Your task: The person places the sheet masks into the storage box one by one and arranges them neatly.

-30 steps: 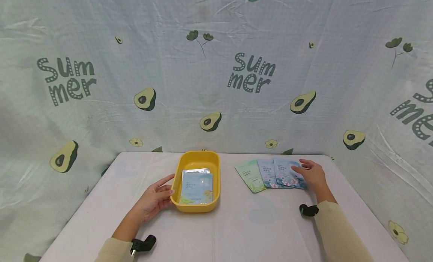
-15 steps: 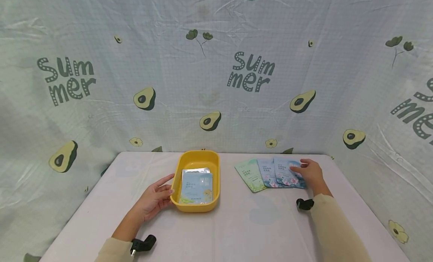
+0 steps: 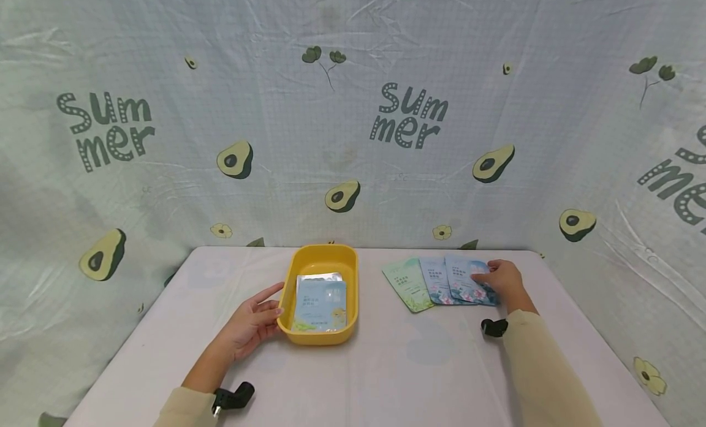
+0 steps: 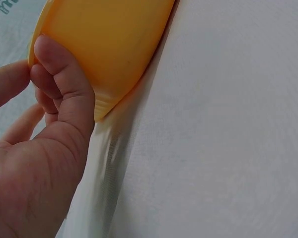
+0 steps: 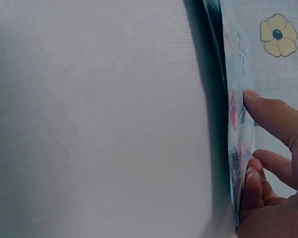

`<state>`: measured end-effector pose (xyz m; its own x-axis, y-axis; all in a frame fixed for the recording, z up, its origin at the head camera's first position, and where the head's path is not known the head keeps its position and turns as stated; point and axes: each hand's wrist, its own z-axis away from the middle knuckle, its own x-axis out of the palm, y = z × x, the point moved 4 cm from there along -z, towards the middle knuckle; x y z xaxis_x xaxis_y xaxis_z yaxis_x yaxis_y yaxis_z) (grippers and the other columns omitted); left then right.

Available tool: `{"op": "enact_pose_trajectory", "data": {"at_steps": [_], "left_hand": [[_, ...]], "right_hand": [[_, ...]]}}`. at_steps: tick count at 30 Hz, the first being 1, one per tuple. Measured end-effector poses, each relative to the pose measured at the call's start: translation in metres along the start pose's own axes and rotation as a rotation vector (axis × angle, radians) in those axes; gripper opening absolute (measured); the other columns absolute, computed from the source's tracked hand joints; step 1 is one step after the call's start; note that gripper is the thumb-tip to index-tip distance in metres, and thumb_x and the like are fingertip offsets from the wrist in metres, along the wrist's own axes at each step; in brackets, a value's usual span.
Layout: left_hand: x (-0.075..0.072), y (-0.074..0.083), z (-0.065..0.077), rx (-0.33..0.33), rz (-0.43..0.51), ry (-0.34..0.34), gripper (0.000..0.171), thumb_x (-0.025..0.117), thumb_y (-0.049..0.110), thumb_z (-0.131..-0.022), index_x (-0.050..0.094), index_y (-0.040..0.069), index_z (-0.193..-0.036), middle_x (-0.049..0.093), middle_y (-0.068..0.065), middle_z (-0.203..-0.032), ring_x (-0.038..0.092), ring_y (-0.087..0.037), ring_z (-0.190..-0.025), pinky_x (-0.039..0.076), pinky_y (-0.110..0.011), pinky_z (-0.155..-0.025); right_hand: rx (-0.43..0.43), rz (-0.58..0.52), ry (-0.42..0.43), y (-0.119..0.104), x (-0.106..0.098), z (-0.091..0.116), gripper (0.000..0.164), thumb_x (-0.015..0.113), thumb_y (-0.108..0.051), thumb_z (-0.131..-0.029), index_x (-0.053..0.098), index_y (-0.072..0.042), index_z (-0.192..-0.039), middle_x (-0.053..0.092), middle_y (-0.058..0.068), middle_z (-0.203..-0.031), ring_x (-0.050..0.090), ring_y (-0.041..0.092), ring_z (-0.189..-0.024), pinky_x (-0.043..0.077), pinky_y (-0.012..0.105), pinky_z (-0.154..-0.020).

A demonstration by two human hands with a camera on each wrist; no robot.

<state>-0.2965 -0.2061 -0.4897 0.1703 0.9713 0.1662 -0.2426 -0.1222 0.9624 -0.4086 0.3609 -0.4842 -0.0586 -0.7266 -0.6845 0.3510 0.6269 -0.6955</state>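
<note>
Blue packet (image 3: 463, 281), right hand (image 3: 505, 282) pinching it, middle packet (image 3: 434, 282), green packet (image 3: 408, 284) alongside, left hand (image 3: 255, 323) gripping yellow tray (image 3: 325, 339)

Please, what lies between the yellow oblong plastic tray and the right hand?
Head view: bare whitish tablecloth, then one flat pale green packet, then overlapping blue floral packets; the right hand touches the rightmost.
</note>
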Motion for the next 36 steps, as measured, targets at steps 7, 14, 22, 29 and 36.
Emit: {"op": "enact_pose_trajectory", "data": {"at_steps": [7, 14, 22, 29, 36], "left_hand": [[-0.0003, 0.0004, 0.0, -0.001, 0.007, 0.001, 0.073, 0.062, 0.003, -0.1, 0.028, 0.018, -0.163, 0.061, -0.004, -0.111, 0.064, -0.017, -0.085, 0.06, -0.024, -0.078], [-0.0008, 0.0003, -0.0005, -0.004, 0.015, -0.006, 0.074, 0.062, 0.004, -0.1, 0.027, 0.018, -0.163, 0.062, -0.003, -0.111, 0.064, -0.017, -0.087, 0.06, -0.024, -0.079], [-0.0012, -0.0001, -0.0007, -0.004, 0.009, -0.007, 0.073, 0.062, 0.004, -0.1, 0.027, 0.018, -0.163, 0.061, -0.003, -0.111, 0.064, -0.017, -0.087, 0.06, -0.024, -0.08], [-0.0014, 0.0, 0.0001, 0.0, 0.011, -0.014, 0.073, 0.061, 0.002, -0.1, 0.026, 0.016, -0.163, 0.061, -0.003, -0.112, 0.065, -0.016, -0.086, 0.06, -0.024, -0.079], [0.0, -0.0001, -0.0004, -0.001, 0.021, -0.024, 0.075, 0.061, 0.002, -0.099, 0.026, 0.016, -0.163, 0.063, -0.003, -0.112, 0.066, -0.016, -0.087, 0.06, -0.024, -0.078]], "right_hand": [[0.019, 0.023, -0.031, -0.0031, -0.0013, -0.0009, 0.077, 0.073, -0.023, -0.094, 0.035, 0.011, -0.151, 0.036, 0.035, -0.154, 0.039, 0.048, -0.137, 0.032, 0.061, -0.12], [0.031, 0.026, -0.042, -0.0038, -0.002, -0.002, 0.079, 0.072, -0.023, -0.094, 0.031, 0.011, -0.152, 0.034, 0.035, -0.155, 0.037, 0.049, -0.138, 0.031, 0.061, -0.12], [0.015, 0.012, -0.05, -0.0023, -0.0008, -0.0012, 0.084, 0.074, -0.024, -0.093, 0.027, 0.005, -0.156, 0.032, 0.035, -0.156, 0.036, 0.051, -0.138, 0.032, 0.063, -0.119], [-0.02, 0.032, -0.057, -0.0033, -0.001, -0.0004, 0.089, 0.075, -0.025, -0.092, 0.023, 0.004, -0.158, 0.031, 0.036, -0.157, 0.035, 0.051, -0.141, 0.031, 0.063, -0.119], [-0.028, 0.05, -0.068, -0.0005, -0.0034, 0.0018, 0.094, 0.075, -0.027, -0.093, 0.017, 0.002, -0.161, 0.028, 0.036, -0.159, 0.032, 0.052, -0.143, 0.029, 0.066, -0.119]]}}
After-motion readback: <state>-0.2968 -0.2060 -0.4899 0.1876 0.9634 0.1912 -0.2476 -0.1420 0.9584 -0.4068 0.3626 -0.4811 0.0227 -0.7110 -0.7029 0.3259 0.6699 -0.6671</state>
